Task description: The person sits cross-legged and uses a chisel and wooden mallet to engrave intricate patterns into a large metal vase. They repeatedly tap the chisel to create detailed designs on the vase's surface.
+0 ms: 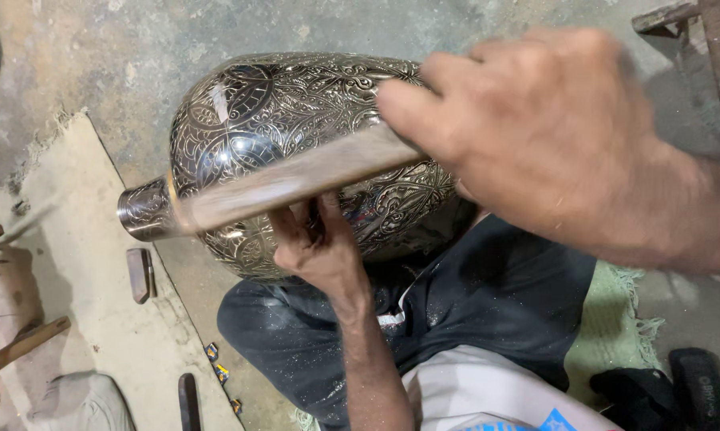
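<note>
The right hand (551,136) is clenched around a blurred wooden handle (288,179) lying across an engraved metal vase (296,120). The left hand (316,247) pinches something small against the vase's underside — what, I cannot tell. The vase rests on its side over the person's lap, neck toward a beige mat (96,319).
</note>
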